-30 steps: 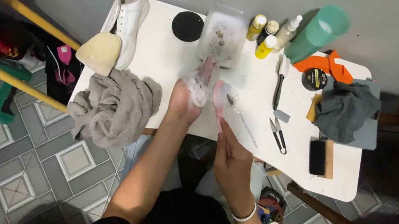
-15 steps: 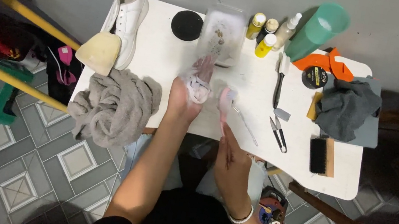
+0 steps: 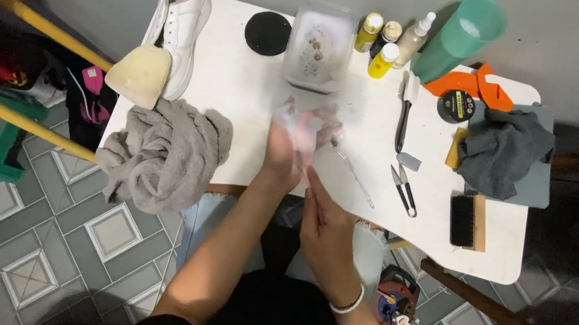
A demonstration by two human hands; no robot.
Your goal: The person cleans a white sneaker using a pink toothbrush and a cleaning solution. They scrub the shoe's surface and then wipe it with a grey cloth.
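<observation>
Your right hand (image 3: 323, 220) pinches a thin brush (image 3: 351, 172); work it with short, light strokes. Your left hand (image 3: 288, 150) wraps the blurred pale item (image 3: 303, 129) above the white table (image 3: 253, 100), so grip it firmly. Beyond stands the clear tub (image 3: 318, 47).

Home shoe-care table (image 3: 254, 93), sneaker (image 3: 181, 20), brushes (image 3: 405, 108)

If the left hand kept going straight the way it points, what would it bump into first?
Probably the clear tub at the back of the table. The left hand points up toward it, holding something pale and blurred; depth is hard to judge.
</observation>
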